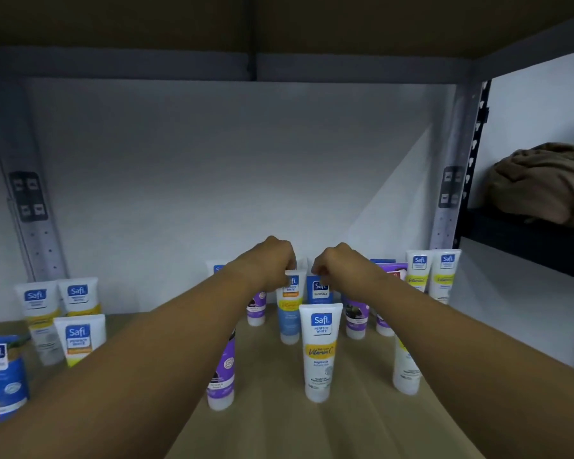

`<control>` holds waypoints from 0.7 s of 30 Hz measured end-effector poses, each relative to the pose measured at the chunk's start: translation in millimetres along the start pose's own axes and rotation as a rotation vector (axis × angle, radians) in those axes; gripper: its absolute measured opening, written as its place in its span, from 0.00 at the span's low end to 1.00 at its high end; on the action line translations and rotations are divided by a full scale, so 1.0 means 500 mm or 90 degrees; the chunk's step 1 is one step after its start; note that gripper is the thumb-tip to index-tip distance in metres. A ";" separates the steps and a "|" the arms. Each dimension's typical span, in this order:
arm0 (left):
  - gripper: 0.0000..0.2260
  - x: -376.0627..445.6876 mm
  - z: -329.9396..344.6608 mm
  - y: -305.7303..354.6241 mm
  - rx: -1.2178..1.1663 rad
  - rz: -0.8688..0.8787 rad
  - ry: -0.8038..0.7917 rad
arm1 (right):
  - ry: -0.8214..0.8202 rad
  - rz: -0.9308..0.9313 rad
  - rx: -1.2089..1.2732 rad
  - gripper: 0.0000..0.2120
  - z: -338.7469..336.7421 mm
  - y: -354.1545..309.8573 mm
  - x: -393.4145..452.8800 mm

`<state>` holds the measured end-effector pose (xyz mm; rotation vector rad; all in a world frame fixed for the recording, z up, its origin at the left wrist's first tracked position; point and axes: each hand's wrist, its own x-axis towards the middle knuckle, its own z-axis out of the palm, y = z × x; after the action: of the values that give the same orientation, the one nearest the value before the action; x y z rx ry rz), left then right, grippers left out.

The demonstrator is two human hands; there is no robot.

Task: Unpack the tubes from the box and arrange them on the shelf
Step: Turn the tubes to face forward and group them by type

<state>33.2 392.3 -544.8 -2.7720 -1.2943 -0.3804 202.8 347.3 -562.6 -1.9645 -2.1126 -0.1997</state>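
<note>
Both my arms reach deep into the shelf (pixel 345 425). My left hand (pixel 272 260) pinches the top edge of a white-and-light-blue tube (pixel 289 313) standing upright on its cap. My right hand (pixel 338 266) pinches the top of a dark blue tube (pixel 319 289) right beside it. In front of them stands a white tube with a yellow band (pixel 320 352). Several purple tubes (pixel 221 379) and more white tubes (pixel 444 273) stand around, all cap-down. No box is in view.
A group of white tubes (pixel 77 336) and a blue tube (pixel 2 376) stands at the left. Grey metal uprights (pixel 30 207) frame the shelf, with a board overhead. A brown cloth (pixel 544 183) lies on a dark shelf at the right.
</note>
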 end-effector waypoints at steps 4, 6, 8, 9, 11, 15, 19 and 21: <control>0.12 0.001 0.005 -0.006 -0.040 -0.016 0.034 | -0.011 0.005 -0.007 0.12 0.000 -0.003 0.007; 0.12 -0.004 -0.003 -0.004 -0.060 -0.020 0.045 | 0.002 0.000 -0.015 0.11 -0.006 -0.003 0.003; 0.11 -0.013 -0.022 0.000 -0.077 -0.023 0.074 | 0.032 -0.007 -0.016 0.10 -0.022 -0.003 -0.004; 0.10 -0.019 -0.035 0.003 -0.082 -0.021 0.094 | 0.052 -0.010 -0.013 0.10 -0.037 -0.004 -0.010; 0.10 -0.031 -0.069 0.008 -0.082 -0.013 0.134 | 0.089 -0.018 -0.007 0.08 -0.079 -0.013 -0.021; 0.07 -0.067 -0.150 0.014 -0.091 -0.004 0.212 | 0.155 -0.039 -0.005 0.06 -0.182 -0.045 -0.047; 0.05 -0.126 -0.231 0.028 -0.106 0.009 0.270 | 0.204 -0.051 -0.009 0.06 -0.269 -0.087 -0.088; 0.06 -0.161 -0.262 0.036 -0.113 0.005 0.282 | 0.220 -0.060 -0.010 0.07 -0.302 -0.110 -0.111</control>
<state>-28.6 300.0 -436.7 -2.6018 -1.1841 -1.0828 164.9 249.3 -429.1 -1.6938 -1.9800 -0.5324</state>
